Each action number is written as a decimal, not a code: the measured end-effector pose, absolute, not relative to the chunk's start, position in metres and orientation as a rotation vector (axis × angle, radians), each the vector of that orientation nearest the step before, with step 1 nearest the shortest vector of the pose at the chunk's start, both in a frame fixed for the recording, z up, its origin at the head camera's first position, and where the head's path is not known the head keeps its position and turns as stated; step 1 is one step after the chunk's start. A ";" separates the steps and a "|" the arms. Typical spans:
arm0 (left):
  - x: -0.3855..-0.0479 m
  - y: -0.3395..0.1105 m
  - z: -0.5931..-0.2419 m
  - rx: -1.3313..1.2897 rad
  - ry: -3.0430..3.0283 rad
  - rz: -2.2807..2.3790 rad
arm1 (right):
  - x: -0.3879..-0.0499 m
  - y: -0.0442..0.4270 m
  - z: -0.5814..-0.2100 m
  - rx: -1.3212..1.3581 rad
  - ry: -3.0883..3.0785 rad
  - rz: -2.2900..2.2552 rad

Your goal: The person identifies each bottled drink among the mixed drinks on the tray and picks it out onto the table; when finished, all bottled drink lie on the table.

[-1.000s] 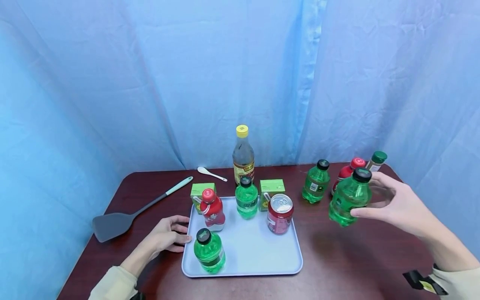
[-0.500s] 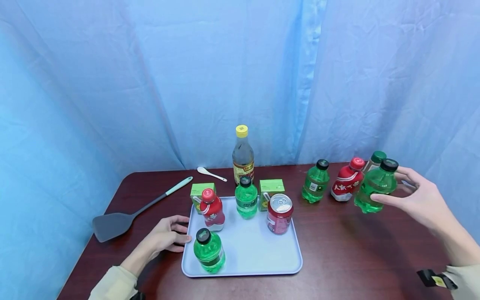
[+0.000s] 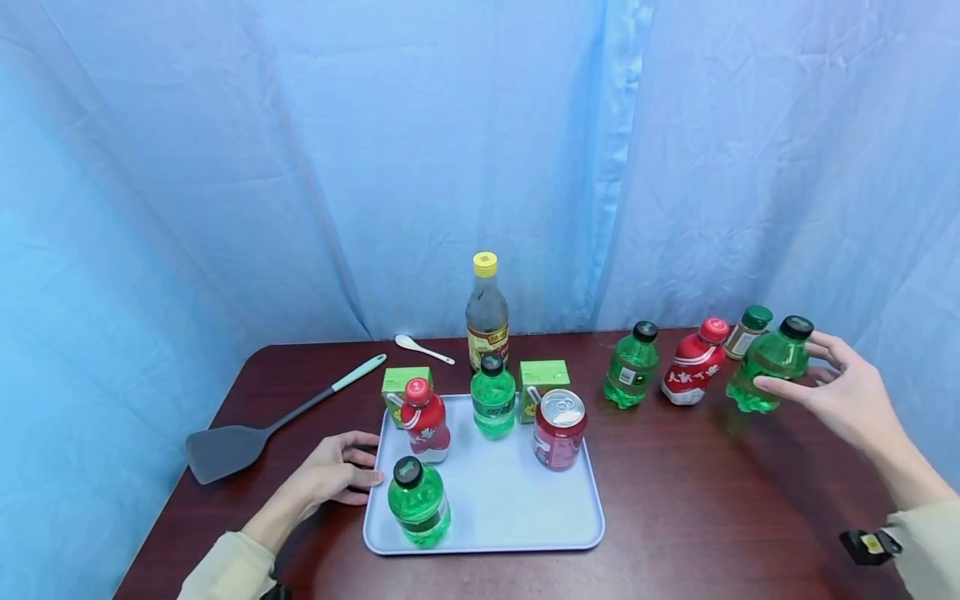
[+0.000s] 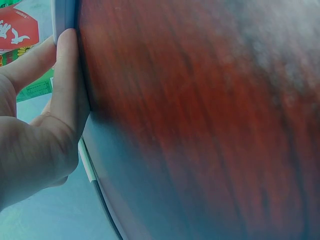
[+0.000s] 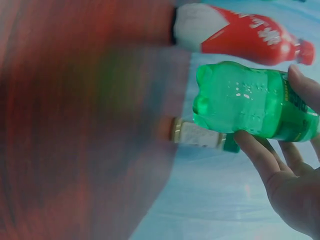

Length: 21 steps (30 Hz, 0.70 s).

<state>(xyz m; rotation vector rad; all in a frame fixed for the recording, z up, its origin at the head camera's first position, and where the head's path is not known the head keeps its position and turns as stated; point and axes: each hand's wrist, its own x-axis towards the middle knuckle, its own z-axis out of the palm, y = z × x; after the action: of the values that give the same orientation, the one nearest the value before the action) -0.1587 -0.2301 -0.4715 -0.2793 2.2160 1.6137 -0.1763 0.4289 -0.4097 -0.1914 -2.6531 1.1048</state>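
Observation:
At the right of the head view my right hand (image 3: 847,392) grips a green soda bottle (image 3: 772,367) with a black cap, held slightly tilted just above the table. The right wrist view shows the thumb on one side of the green soda bottle (image 5: 245,100) and fingers on the other. Beside it stand a red-and-white bottle (image 3: 693,367) and a small green-capped jar (image 3: 742,337). My left hand (image 3: 330,471) rests on the table, its fingertips touching the left rim of the white tray (image 3: 517,508); the left wrist view shows these fingers (image 4: 67,80) extended against the rim.
On the tray stand two green bottles (image 3: 420,508), a red bottle (image 3: 427,429), a soda can (image 3: 558,437) and green cartons (image 3: 543,379). Behind are a yellow-capped bottle (image 3: 487,312) and a white spoon (image 3: 423,347). A spatula (image 3: 225,450) lies left; another green bottle (image 3: 632,371) stands right.
My right hand has carried the green soda bottle to the right and back, past the red-and-white bottle, lowering it towards the table. The left hand has stayed at the tray.

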 end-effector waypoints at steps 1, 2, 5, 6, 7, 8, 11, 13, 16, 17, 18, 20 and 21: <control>-0.159 -0.230 -0.471 -0.280 2.216 1.613 | -0.178 0.431 -0.412 -0.192 -2.643 1.120; -0.159 -0.230 -0.470 -0.280 2.216 1.613 | -0.179 0.434 -0.415 -0.189 -2.633 1.137; -0.158 -0.230 -0.469 -0.284 2.218 1.611 | -0.184 0.441 -0.422 -0.186 -2.616 1.183; -0.158 -0.230 -0.469 -0.285 2.220 1.610 | -0.185 0.442 -0.424 -0.187 -2.610 1.196; -0.158 -0.230 -0.468 -0.289 2.222 1.608 | -0.186 0.443 -0.426 -0.188 -2.606 1.197; -0.158 -0.230 -0.468 -0.291 2.223 1.607 | -0.187 0.444 -0.428 -0.183 -2.603 1.196; -0.158 -0.230 -0.468 -0.297 2.224 1.605 | -0.190 0.445 -0.433 -0.190 -2.592 1.177; -0.158 -0.230 -0.469 -0.297 2.222 1.606 | -0.191 0.446 -0.435 -0.190 -2.586 1.168; -0.157 -0.229 -0.469 -0.292 2.224 1.604 | -0.193 0.447 -0.438 -0.198 -2.583 1.165; -0.157 -0.229 -0.469 -0.288 2.226 1.604 | -0.193 0.447 -0.439 -0.198 -2.584 1.169; -0.157 -0.229 -0.469 -0.286 2.230 1.601 | -0.193 0.447 -0.439 -0.197 -2.584 1.171; -0.157 -0.229 -0.469 -0.283 2.234 1.597 | -0.194 0.446 -0.440 -0.197 -2.587 1.178; -0.157 -0.229 -0.469 -0.285 2.233 1.597 | -0.194 0.446 -0.440 -0.199 -2.588 1.181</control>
<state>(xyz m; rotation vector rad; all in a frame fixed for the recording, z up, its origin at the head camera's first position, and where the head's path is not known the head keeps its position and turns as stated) -0.1568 -0.2285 -0.4688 -0.2849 2.2333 1.5969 -0.1938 0.4458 -0.4404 -0.1988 -2.5880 1.1811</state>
